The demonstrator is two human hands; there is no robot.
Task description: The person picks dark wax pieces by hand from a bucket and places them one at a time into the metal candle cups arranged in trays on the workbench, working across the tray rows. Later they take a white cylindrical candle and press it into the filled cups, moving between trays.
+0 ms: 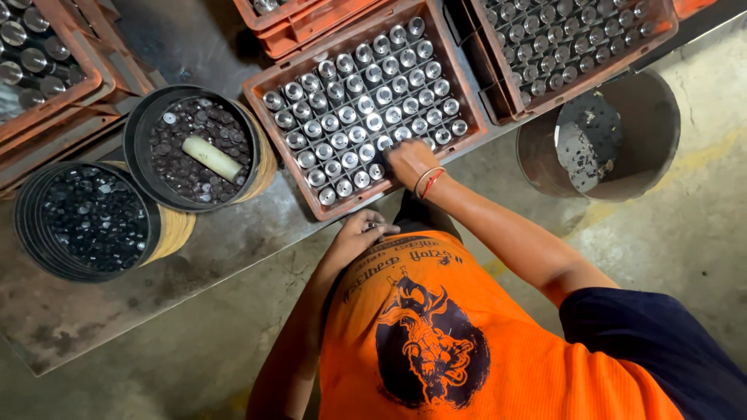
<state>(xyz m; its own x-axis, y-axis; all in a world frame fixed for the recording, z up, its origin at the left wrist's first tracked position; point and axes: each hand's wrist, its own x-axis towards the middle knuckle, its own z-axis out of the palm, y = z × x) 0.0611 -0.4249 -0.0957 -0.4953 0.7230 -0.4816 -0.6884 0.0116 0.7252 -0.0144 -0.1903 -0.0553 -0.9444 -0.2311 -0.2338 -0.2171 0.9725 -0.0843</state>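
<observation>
The right hand [408, 162] rests at the near edge of the orange crate [264, 117] on the bench [233, 241], its fingers down among the upright metal cylinders [366, 105] in the near rows; whether they pinch one I cannot tell. The cylinders stand on end, stretching far and left from that hand. The left hand [359, 230] hangs nearer the body, fingers curled around small dark pieces.

Upright silver metal cylinders [364, 105] in tight rows, filling the gridded red-brown crate [257, 105] on the table.
</observation>
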